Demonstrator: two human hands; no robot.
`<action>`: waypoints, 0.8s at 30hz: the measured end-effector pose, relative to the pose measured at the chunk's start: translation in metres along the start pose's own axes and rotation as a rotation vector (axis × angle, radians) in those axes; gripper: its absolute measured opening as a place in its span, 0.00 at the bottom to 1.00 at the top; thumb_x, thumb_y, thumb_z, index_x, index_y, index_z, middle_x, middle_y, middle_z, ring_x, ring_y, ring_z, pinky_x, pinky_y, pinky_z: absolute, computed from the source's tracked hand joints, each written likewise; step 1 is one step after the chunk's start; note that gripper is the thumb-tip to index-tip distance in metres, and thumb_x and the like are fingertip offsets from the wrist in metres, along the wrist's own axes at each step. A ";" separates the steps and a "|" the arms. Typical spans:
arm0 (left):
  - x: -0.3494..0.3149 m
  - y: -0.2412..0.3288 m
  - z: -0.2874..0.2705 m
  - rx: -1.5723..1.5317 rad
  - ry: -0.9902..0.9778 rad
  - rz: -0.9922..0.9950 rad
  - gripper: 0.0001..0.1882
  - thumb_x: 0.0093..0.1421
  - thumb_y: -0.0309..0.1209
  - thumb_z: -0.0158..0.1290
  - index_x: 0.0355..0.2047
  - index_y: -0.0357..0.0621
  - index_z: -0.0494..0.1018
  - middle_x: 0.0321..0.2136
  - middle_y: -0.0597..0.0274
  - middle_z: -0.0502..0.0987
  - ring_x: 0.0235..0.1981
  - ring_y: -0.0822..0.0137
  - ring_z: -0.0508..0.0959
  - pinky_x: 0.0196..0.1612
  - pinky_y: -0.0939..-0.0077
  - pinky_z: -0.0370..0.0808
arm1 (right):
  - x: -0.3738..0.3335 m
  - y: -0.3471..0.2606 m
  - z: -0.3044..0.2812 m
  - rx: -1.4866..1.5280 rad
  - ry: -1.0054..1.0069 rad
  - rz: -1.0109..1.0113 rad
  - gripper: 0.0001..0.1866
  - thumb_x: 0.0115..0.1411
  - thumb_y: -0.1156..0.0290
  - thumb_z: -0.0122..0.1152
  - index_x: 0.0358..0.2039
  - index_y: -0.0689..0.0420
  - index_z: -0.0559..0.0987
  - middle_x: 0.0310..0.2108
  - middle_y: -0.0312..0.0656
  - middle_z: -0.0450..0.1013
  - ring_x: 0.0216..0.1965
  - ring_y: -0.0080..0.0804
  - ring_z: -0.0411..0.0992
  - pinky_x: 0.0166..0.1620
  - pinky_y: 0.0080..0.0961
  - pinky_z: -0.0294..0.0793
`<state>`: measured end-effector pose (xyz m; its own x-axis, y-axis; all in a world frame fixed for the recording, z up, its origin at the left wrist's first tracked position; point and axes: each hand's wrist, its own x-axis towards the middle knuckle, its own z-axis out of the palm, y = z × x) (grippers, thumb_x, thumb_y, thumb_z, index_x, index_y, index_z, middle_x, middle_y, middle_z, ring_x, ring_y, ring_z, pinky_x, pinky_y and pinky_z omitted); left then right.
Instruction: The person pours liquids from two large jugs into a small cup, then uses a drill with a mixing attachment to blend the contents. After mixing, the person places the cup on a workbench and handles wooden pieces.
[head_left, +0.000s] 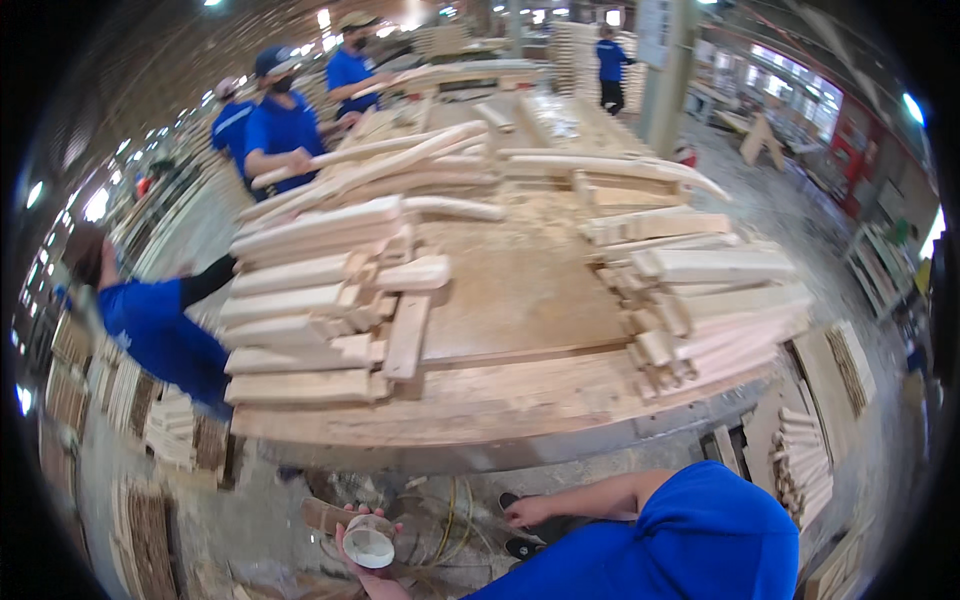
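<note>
Cup [369, 547], pale-mouthed, sits gripped in the left hand [374, 574] on my remote feed, a flat brown piece [325, 516] beside it, in front of a worktable [510, 310] stacked with pale wooden parts [300, 302]. The right hand [525, 512] appears near a dark shoe [522, 549]; I cannot tell whether its fingers hold anything.

The cup [368, 547] is white inside, and the flat piece [325, 515] next to it is brown. I see a bright blue shirt [640, 550] here and more blue shirts [280, 130] over there. The table [500, 300] is tan. The left wood pile [290, 302] is creamy; the right wood pile [740, 335] is partly pink. The floor [730, 185] is grey.
</note>
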<state>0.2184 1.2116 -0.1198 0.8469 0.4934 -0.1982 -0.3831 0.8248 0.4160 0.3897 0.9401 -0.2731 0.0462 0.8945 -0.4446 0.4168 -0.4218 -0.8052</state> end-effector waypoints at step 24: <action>-0.155 -0.506 0.305 0.407 -0.260 -0.990 0.22 0.59 0.48 0.39 0.51 0.54 0.64 0.45 0.61 0.72 0.49 0.53 0.70 0.45 0.36 0.66 | -0.578 0.219 0.137 0.442 0.700 0.874 0.20 0.52 0.57 0.51 0.43 0.52 0.76 0.39 0.47 0.75 0.42 0.46 0.72 0.45 0.37 0.70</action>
<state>0.3930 0.6335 -0.0293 0.7821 -0.4484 -0.4327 0.6181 0.6468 0.4468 0.3300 0.3110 -0.2460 0.6978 0.1097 -0.7078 -0.3421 -0.8172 -0.4639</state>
